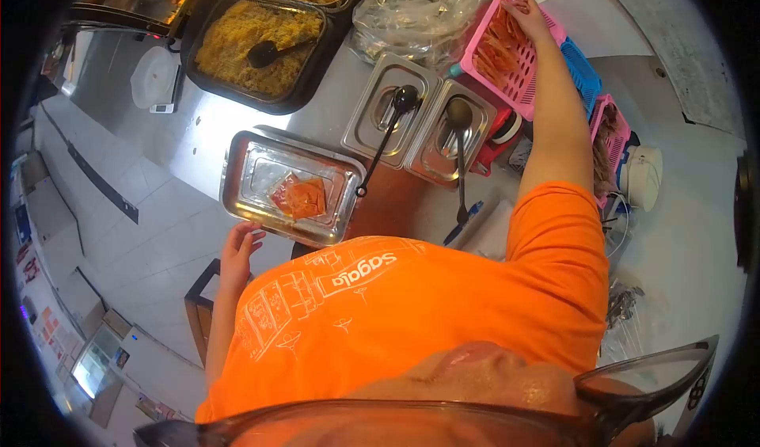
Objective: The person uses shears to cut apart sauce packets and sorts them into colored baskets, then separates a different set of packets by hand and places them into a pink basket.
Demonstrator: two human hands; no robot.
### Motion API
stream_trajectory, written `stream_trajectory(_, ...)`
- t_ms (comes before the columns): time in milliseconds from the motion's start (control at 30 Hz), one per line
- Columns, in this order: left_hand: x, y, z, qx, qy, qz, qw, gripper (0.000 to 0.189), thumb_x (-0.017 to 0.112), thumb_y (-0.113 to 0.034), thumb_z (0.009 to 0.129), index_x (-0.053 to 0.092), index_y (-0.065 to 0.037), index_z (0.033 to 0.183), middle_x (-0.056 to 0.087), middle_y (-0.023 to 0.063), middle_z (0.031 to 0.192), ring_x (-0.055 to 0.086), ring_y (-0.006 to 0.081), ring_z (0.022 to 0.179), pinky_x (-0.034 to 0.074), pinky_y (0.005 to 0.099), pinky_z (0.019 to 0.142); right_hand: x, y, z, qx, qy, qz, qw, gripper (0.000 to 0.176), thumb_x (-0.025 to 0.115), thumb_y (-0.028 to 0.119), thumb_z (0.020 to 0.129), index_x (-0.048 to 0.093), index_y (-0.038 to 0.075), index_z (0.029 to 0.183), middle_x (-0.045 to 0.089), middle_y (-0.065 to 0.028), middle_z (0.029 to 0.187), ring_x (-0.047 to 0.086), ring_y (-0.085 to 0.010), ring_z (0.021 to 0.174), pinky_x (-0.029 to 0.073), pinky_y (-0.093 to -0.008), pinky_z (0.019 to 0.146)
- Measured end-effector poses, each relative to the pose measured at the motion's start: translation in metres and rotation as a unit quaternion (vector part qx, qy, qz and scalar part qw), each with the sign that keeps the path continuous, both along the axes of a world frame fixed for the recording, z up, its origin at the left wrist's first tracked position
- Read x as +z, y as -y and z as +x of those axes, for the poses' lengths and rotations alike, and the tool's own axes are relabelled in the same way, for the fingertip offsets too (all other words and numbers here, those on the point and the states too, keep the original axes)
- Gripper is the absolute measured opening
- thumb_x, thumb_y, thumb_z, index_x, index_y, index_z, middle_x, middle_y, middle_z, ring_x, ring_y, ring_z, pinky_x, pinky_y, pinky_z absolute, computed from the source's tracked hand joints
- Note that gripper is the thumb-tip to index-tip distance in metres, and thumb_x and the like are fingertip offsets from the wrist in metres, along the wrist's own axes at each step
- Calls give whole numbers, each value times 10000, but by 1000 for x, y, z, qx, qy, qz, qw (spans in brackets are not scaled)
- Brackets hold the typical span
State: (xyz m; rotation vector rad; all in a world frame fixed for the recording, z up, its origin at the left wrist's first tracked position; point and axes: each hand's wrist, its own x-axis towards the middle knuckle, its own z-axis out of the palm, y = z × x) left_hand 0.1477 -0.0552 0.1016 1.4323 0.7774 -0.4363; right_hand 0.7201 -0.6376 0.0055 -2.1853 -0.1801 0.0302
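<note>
My right hand [526,11] reaches forward into a pink basket [518,91] full of orange sachets [499,51]; its fingers rest among the sachets and I cannot see whether they grip one. My left hand [239,245] hangs with fingers apart at the near edge of a steel tray [237,201] and holds nothing. Orange sauce sachets [301,197] lie in the tray on a clear film.
Two lidded steel containers [388,110] [451,134] with black ladles stand behind the tray. Further back are pans of yellow rice [253,43], one holding a black spoon, a crumpled plastic bag [419,11], a white scale [154,75], a blue basket [582,67] and a second pink basket [613,130].
</note>
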Motion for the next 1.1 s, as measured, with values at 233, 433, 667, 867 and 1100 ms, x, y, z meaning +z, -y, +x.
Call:
stream_trajectory(233, -3, 5, 7, -10, -3, 2, 1000, 240, 454, -133, 1012, 495, -71, 1240, 583, 75, 1221, 579, 202, 1112, 463, 335, 920, -15, -22, 9, -66, -72, -150, 984, 560, 650, 423, 862, 538, 52, 1266, 639, -141, 1106, 615, -220, 1011, 479, -333, 877)
stream_trajectory(433, -4, 2, 6, -5, -15, 12, 1000, 242, 455, -121, 1007, 495, -65, 1240, 585, 77, 1224, 581, 201, 1107, 462, 332, 922, -35, -11, 29, -59, -56, -332, 940, 445, 559, 394, 882, 602, 82, 1196, 663, -163, 1095, 668, -251, 882, 500, -392, 836)
stream_trajectory(667, -7, -4, 0, 16, -7, 1, 1000, 245, 453, -126, 1008, 498, -67, 1242, 594, 78, 1219, 585, 199, 1094, 458, 327, 923, 5, 7, 7, -153, -314, 105, 931, 372, 551, 327, 931, 631, 47, 1163, 656, -81, 1121, 614, -219, 1022, 493, -390, 884)
stream_trajectory(867, -16, -9, -8, 21, -22, -5, 1000, 244, 455, -139, 1011, 496, -62, 1239, 596, 81, 1213, 586, 198, 1090, 457, 329, 925, 14, -8, -25, -315, -276, 47, 907, 352, 556, 282, 928, 630, 43, 1174, 652, -90, 1136, 630, -217, 937, 503, -369, 842)
stream_trajectory(1100, -12, -7, -5, 10, -3, -5, 1000, 244, 449, -144, 1013, 496, -58, 1236, 594, 88, 1213, 587, 202, 1096, 457, 326, 924, -18, 11, 16, -116, -174, -95, 973, 304, 542, 132, 886, 628, 17, 1154, 646, -89, 1123, 616, -204, 974, 480, -326, 883)
